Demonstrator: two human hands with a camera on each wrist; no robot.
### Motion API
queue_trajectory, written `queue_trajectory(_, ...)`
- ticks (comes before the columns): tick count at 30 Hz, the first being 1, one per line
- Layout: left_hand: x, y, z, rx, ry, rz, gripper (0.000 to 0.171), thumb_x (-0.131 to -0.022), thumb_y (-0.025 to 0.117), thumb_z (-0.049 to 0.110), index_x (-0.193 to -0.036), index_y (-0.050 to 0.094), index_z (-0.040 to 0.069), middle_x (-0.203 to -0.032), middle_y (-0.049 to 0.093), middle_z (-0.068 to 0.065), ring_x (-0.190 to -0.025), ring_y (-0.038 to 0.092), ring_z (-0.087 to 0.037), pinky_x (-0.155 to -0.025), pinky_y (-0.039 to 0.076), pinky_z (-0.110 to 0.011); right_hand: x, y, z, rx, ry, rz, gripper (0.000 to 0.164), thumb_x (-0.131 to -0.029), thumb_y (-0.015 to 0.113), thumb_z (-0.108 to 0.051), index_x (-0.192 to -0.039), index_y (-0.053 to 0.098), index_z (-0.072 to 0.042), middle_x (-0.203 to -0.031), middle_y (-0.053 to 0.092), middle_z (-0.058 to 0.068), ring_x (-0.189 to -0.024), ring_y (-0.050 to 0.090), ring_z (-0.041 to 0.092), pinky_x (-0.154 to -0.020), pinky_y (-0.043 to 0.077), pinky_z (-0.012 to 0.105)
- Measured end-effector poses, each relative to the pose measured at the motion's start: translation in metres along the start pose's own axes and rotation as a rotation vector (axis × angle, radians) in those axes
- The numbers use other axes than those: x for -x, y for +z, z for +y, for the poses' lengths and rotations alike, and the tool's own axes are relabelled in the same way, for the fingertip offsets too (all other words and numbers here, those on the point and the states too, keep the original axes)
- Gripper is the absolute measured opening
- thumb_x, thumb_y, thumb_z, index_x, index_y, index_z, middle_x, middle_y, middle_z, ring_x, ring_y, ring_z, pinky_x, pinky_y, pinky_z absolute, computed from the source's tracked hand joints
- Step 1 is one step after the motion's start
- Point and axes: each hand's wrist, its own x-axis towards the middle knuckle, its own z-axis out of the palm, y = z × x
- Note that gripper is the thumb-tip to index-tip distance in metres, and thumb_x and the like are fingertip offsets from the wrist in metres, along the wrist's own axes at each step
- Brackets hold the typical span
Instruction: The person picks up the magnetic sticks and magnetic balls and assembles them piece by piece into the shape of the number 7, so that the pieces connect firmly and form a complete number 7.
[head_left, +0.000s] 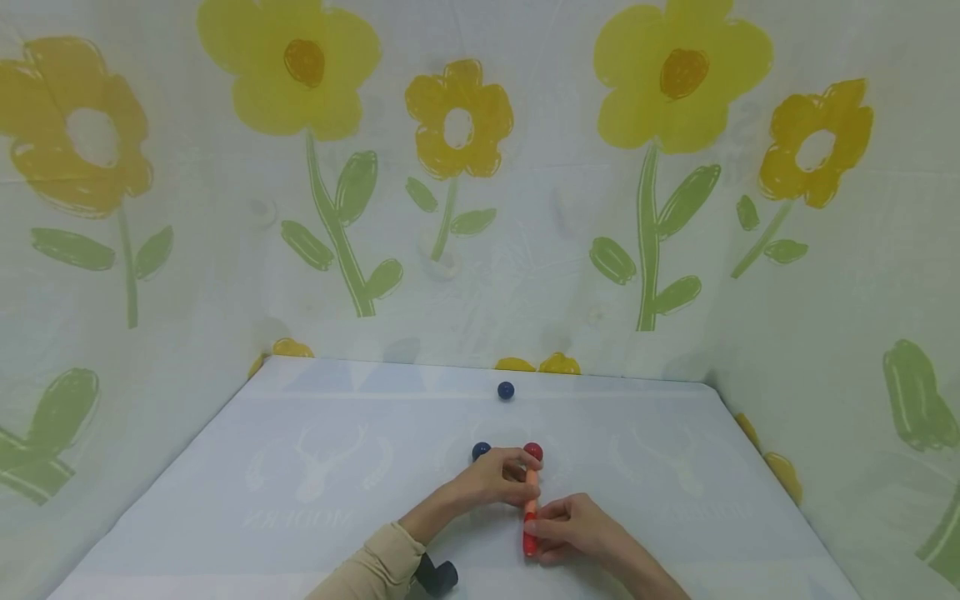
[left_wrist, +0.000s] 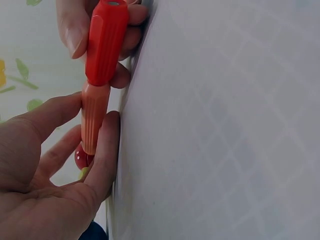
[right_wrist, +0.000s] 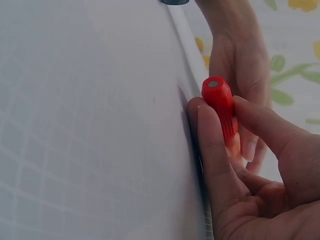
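Note:
An orange magnetic rod point(head_left: 532, 477) and a red magnetic rod point(head_left: 530, 546) lie end to end in one line, low over the table. My left hand point(head_left: 491, 480) pinches the orange rod between thumb and fingers. The red rod is gripped by my right hand point(head_left: 576, 530), its metal-tipped near end point(right_wrist: 213, 84) showing in the right wrist view. At the far end of the orange rod is a red ball point(head_left: 533, 451), partly hidden by my left fingers in the left wrist view. A dark blue ball point(head_left: 482, 450) sits just beyond my left hand, which partly covers it.
Another dark blue ball point(head_left: 506, 390) lies farther back on the white table cover point(head_left: 360, 533). A black cylindrical piece point(head_left: 444, 577) shows beside my left sleeve. Flowered sheeting point(head_left: 525, 208) rises behind the table and along both sides.

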Motion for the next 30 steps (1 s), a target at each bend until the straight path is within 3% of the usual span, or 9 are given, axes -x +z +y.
queue_trajectory(15,0.001,-0.002,0.001,-0.018,0.032,-0.013,0.032,-0.088,0.073,0.02,-0.119,0.066,0.013,-0.103,0.07,-0.003,-0.094,0.063,-0.016,-0.08,0.058,-0.031,-0.012,-0.007,0.001,-0.054,-0.017,-0.009,0.056,-0.086,0.073,-0.043,-0.116,0.068,0.004,-0.09,0.076,0.009,-0.078,0.072,0.015,-0.073,0.059,0.028)
queue_trajectory(22,0.001,-0.001,0.0,-0.012,0.052,-0.018,0.031,-0.09,0.07,0.019,-0.12,0.066,0.011,-0.106,0.069,-0.006,-0.092,0.062,-0.016,-0.079,0.058,-0.03,-0.02,-0.008,0.0,-0.066,0.041,0.032,0.055,-0.082,0.076,-0.045,-0.115,0.07,-0.002,-0.089,0.076,0.008,-0.075,0.074,0.017,-0.071,0.057,0.023)
queue_trajectory(30,0.001,-0.002,-0.002,0.008,0.074,-0.033,0.031,-0.091,0.068,0.019,-0.121,0.066,0.009,-0.109,0.068,-0.008,-0.091,0.063,-0.015,-0.078,0.058,-0.027,-0.022,-0.01,-0.001,-0.099,0.045,0.009,0.053,-0.082,0.076,-0.045,-0.113,0.071,-0.002,-0.089,0.076,0.008,-0.076,0.074,0.017,-0.071,0.057,0.021)
